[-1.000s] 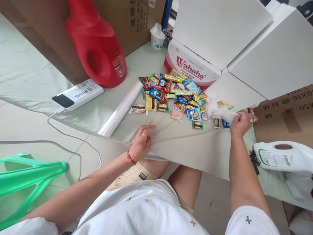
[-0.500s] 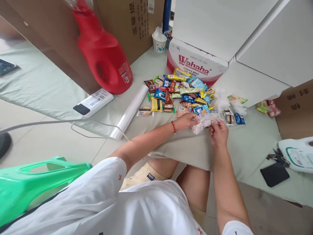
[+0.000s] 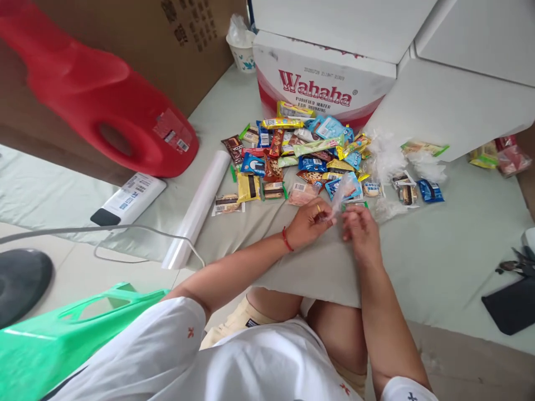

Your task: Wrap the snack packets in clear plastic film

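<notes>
Both my hands meet near the front of a cloth-covered table (image 3: pixel 418 267). My left hand (image 3: pixel 308 221), with a ring and a red wrist band, pinches one edge of a clear plastic bag (image 3: pixel 343 189). My right hand (image 3: pixel 360 229) pinches the bag's other edge close beside it. The bag stands up between the fingers, just in front of a heap of colourful snack packets (image 3: pixel 301 153). More crumpled clear bags (image 3: pixel 387 159) lie to the right of the heap.
A roll of clear bags (image 3: pixel 196 209) lies left of the snacks, beside a white flat pack (image 3: pixel 129 197) and a red jug (image 3: pixel 104 111). A Wahaha carton (image 3: pixel 321 83) and paper cup (image 3: pixel 242 50) stand behind. A black pouch (image 3: pixel 510 303) and green plastic stool (image 3: pixel 62 334) flank me.
My right hand drew a clear bag from the right of the heap toward me; my left hand came up from the table edge to take the bag's other side. The view shifted closer.
</notes>
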A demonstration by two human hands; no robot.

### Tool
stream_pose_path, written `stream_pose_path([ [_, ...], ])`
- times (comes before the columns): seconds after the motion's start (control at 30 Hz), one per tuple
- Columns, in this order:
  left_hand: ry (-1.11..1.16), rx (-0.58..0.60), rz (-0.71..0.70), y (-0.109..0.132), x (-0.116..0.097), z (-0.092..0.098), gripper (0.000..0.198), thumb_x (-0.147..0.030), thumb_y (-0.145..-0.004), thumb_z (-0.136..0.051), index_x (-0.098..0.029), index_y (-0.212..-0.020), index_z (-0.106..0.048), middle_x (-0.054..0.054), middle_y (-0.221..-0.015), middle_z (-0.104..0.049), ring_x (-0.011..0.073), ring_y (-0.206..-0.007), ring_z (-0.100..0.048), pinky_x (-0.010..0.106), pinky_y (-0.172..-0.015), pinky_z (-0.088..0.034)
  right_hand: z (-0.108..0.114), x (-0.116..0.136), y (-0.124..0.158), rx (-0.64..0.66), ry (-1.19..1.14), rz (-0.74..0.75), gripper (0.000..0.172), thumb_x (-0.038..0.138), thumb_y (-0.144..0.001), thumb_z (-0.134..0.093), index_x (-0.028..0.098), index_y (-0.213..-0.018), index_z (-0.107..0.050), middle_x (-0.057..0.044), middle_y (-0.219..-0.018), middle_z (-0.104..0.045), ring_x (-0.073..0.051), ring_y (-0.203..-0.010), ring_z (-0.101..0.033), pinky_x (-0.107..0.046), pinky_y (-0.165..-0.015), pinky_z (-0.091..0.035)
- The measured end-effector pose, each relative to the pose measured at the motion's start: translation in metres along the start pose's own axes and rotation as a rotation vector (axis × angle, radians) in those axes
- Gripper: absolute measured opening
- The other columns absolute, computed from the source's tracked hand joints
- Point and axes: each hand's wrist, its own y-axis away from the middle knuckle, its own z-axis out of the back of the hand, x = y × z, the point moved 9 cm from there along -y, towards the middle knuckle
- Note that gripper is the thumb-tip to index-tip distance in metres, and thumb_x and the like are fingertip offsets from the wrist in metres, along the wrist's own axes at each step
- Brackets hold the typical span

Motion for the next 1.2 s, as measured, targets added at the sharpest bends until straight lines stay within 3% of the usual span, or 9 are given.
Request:
stream_pose_path([
  [0.1,-0.018,0.204,-0.066,0.004,-0.013,-0.017,0.046,-0.061,-0.095,-0.062,-0.018,-0.078,-0.061,0.005,-0.083,-0.058,0.0152,-0.073,-0.05,0.03,-0.068,-0.038,-0.019,-0.004,0.005,0.129,0.046,0.008,0.031,0.052,-0.083,-0.08,0.028,-0.1,-0.071,0.001,-0.082,-0.063,-0.012,-0.065,-0.053,-0.024,-0.052,-0.047],
  [0.2,0.013,0.212,0.0,0.004,-0.008,-0.015,0.053,-0.063,-0.099,-0.054,-0.017,-0.071,-0.058,0.003,-0.075,-0.055,0.0143,-0.07,-0.048,0.03,-0.068,-0.037,-0.019,-0.006,0.005,0.14,0.022,-0.003,0.025,0.049,-0.087,-0.077,0.025,-0.09,-0.072,0.004,-0.071,-0.057,-0.01,-0.057,-0.047,-0.022,-0.05,-0.042],
  [0.43,0.461,-0.276,0.258,-0.001,0.028,0.029,0.057,-0.07,-0.078,-0.077,-0.018,-0.071,-0.053,-0.005,-0.063,-0.047,0.0086,-0.058,-0.042,0.023,-0.057,-0.037,0.016,-0.005,-0.003,-0.072,-0.278,-0.153,0.044,0.049,-0.065,-0.093,0.021,-0.081,-0.063,0.007,-0.066,-0.055,-0.004,-0.049,-0.038,-0.016,-0.039,-0.027],
  [0.57,0.633,-0.398,0.313,-0.004,0.034,0.04,0.059,-0.065,-0.07,-0.086,-0.02,-0.073,-0.049,-0.007,-0.062,-0.048,0.0064,-0.052,-0.044,0.02,-0.049,-0.037,0.019,-0.003,-0.006,-0.049,-0.293,-0.131,0.046,0.053,-0.069,-0.09,0.02,-0.081,-0.061,0.006,-0.068,-0.056,-0.004,-0.05,-0.037,-0.015,-0.04,-0.026],
  [0.67,0.636,-0.406,0.362,-0.004,0.036,0.041,0.058,-0.066,-0.07,-0.086,-0.021,-0.075,-0.05,-0.007,-0.06,-0.049,0.0064,-0.047,-0.044,0.02,-0.041,-0.031,0.035,0.005,-0.002,-0.177,-0.095,0.016,0.042,0.057,-0.079,-0.082,0.019,-0.089,-0.065,0.005,-0.07,-0.056,-0.005,-0.051,-0.04,-0.017,-0.042,-0.031],
  [0.8,0.635,-0.339,0.394,-0.002,0.036,0.035,0.051,-0.062,-0.076,-0.083,-0.021,-0.077,-0.054,-0.006,-0.06,-0.053,0.007,-0.045,-0.046,0.021,-0.038,-0.032,0.06,0.052,0.029,-0.393,0.205,0.443,0.035,0.048,-0.089,-0.074,0.021,-0.11,-0.069,-0.002,-0.095,-0.064,-0.01,-0.068,-0.055,-0.024,-0.058,-0.048],
  [0.93,0.692,-0.215,0.462,0.0,0.036,0.021,0.047,-0.057,-0.077,-0.083,-0.02,-0.077,-0.054,-0.006,-0.059,-0.054,0.0075,-0.044,-0.047,0.022,-0.039,-0.032,0.011,0.077,0.048,-0.003,0.669,0.705,0.046,0.041,-0.084,-0.081,0.025,-0.125,-0.071,-0.01,-0.135,-0.062,-0.027,-0.124,-0.056,-0.045,-0.102,-0.05],
  [1.07,0.76,-0.124,0.525,0.002,0.032,0.009,0.05,-0.064,-0.079,-0.077,-0.02,-0.084,-0.054,-0.004,-0.066,-0.059,0.0085,-0.046,-0.053,0.022,-0.04,-0.029,-0.019,0.052,0.047,0.179,0.759,0.595,0.02,0.039,-0.096,-0.066,0.023,-0.102,-0.078,-0.006,-0.102,-0.075,-0.021,-0.098,-0.064,-0.038,-0.093,-0.052],
  [1.2,0.702,-0.052,0.449,0.003,0.022,0.005,0.064,-0.077,-0.077,-0.071,-0.023,-0.105,-0.052,0.001,-0.093,-0.067,0.0091,-0.057,-0.061,0.02,-0.041,-0.026,0.007,0.026,0.039,-0.197,0.539,0.261,0.035,0.051,-0.095,-0.063,0.017,-0.098,-0.074,-0.001,-0.076,-0.07,-0.014,-0.065,-0.059,-0.028,-0.068,-0.049],
])
